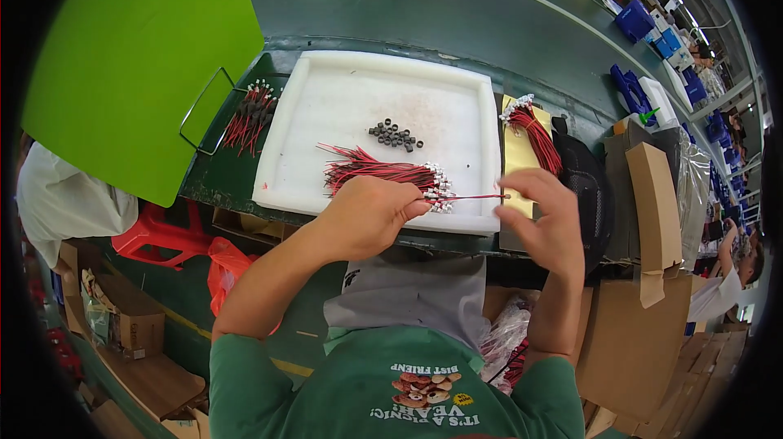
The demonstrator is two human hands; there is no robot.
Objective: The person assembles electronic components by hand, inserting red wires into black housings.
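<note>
My left hand [367, 215] is closed over the table's near side, thumb and forefinger pinching a thin red-and-black wire lead [469, 197]. The lead runs out to the right, nearly straight. Around its far end, my right hand [545, 215] has thumb and forefinger apart, slightly blurred. Just beyond my left hand, a bundle of red-and-black wire leads [371, 168] with white connectors lies in a white foam tray [326, 104]. Several short black rings or tube pieces [397, 135] are heaped farther in.
Another bundle of leads [251, 117] lies left of the tray, beside a green panel [139, 55]. More red leads [534, 139] rest on yellow paper to the right, next to a black mesh item [583, 186]. Cardboard [652, 210] stands at right. A red stool [159, 235] is lower left.
</note>
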